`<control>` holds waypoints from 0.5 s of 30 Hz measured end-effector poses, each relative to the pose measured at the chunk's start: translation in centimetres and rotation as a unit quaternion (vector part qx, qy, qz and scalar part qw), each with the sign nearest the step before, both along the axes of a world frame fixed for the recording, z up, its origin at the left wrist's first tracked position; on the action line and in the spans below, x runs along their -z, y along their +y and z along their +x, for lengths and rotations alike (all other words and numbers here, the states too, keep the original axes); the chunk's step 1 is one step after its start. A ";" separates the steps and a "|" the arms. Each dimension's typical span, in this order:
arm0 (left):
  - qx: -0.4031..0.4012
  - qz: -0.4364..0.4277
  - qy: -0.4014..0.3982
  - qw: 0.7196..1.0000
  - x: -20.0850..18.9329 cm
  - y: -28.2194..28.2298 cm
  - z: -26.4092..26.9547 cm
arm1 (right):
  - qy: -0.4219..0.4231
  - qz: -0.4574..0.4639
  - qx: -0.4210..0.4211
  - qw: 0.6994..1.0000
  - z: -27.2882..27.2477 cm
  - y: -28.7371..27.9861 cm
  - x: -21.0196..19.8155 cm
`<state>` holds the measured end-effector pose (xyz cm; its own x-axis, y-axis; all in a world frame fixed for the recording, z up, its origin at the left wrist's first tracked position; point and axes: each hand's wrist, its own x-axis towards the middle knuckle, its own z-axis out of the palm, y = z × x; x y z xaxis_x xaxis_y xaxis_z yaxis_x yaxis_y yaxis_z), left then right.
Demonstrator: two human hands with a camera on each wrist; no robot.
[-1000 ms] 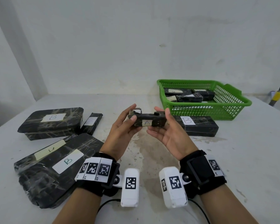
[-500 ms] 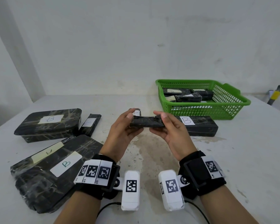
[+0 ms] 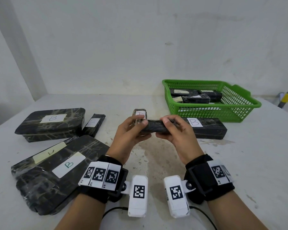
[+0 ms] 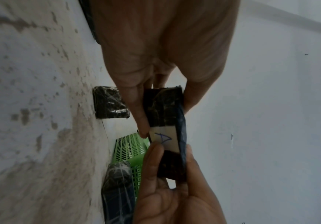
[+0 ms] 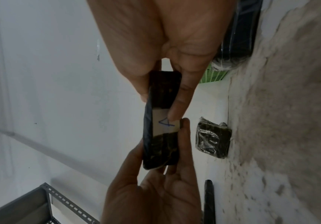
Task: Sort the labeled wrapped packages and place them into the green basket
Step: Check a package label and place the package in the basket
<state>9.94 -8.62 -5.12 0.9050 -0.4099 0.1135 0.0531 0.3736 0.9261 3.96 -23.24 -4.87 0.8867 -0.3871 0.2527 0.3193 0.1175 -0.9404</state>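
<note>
Both hands hold a small black wrapped package above the table's middle. My left hand pinches its left end and my right hand pinches its right end. Its white label marked A faces away from the head view and shows in both wrist views. The green basket stands at the back right with several wrapped packages inside. Another small package labelled A lies on the table just behind my left hand.
A long package labelled B lies in front of the basket. On the left lie a boxy B package, a slim package and a large flat B package. A yellow-banded tool handle shows at the far right.
The held package has been rolled over, so its A label has turned from facing the head camera to facing away. Both hands shifted from cradling it to pinching its ends.
</note>
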 end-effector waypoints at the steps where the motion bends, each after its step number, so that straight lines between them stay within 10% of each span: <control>1: -0.010 0.005 -0.005 1.000 0.1 0.0 0.0 | -0.001 0.000 -0.003 1.000 -0.1 0.0 0.0; 15: -0.006 -0.006 -0.027 1.000 0.1 0.0 0.0 | 0.020 0.068 -0.027 0.997 -0.3 0.3 -0.4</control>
